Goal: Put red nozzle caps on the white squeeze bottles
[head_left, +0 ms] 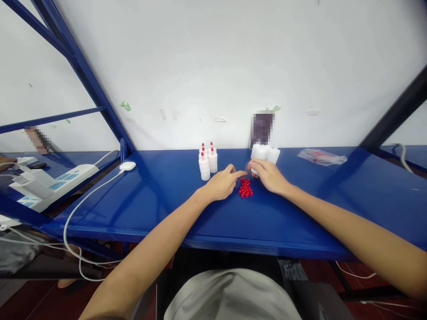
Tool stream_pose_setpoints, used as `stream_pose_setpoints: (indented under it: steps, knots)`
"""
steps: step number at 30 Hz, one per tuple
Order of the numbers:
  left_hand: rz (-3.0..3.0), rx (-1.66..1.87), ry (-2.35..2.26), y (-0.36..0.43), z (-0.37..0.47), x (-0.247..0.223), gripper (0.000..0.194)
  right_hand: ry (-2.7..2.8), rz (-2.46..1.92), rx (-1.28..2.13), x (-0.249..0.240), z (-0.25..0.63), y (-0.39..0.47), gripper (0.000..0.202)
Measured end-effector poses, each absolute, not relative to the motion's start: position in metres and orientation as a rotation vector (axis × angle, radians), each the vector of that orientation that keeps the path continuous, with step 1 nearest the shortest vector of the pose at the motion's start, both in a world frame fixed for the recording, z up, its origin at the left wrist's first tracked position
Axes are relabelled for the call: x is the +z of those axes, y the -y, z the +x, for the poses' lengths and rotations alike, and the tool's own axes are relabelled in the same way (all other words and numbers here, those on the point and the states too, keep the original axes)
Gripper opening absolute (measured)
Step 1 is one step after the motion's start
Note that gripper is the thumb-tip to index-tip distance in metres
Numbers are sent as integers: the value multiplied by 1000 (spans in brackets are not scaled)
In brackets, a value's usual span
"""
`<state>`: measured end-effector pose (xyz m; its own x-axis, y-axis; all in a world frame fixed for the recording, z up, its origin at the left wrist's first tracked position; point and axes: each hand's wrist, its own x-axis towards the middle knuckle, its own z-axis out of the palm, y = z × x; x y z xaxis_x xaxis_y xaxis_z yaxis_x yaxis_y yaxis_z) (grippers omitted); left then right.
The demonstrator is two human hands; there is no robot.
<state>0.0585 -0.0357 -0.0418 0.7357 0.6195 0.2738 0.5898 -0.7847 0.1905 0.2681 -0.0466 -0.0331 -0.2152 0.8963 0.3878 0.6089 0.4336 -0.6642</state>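
Note:
Small red caps (246,188) lie in a loose pile on the blue table (160,200). Just left of and behind the pile is my left hand (224,183), its index finger stretched to the right over the table, with nothing visible in it. My right hand (268,174) is curled beside the white bottles (261,152), which show no red tips; its fingers are bent together, and whatever they hold is hidden. Beyond my left hand stand several white bottles with red caps (204,169), upright in a tight group.
A clear plastic bag (322,157) with something red inside lies at the back right. A pixelated dark object (262,129) leans on the wall. A white charging puck (127,166) with its cable and a power strip (62,184) are at the left, near the blue frame (90,84).

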Motion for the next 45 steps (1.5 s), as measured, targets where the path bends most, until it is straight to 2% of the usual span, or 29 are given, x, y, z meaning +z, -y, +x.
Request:
stream_pose_setpoints:
  steps: [9,16,23,32,38,45]
  knots:
    - [2759,604,-974,28,57,-48,33,1947,-1282,490,-33,268,47,37]
    - [2773,592,-928,29,56,-47,34,1962,-1296,480,-33,268,47,36]
    - [2783,620,-974,28,57,-46,23,1987,-1298,463,-33,269,47,36]
    - [2601,854,-997,33,57,-41,9,1998,-1301,457,-33,269,47,37]
    - [2538,1109,-927,36,59,-38,8,2039,-1252,440,-31,266,51,35]
    - [2455,1224,-874,42,62,-32,7,2094,-1234,360,-28,263,56,37]
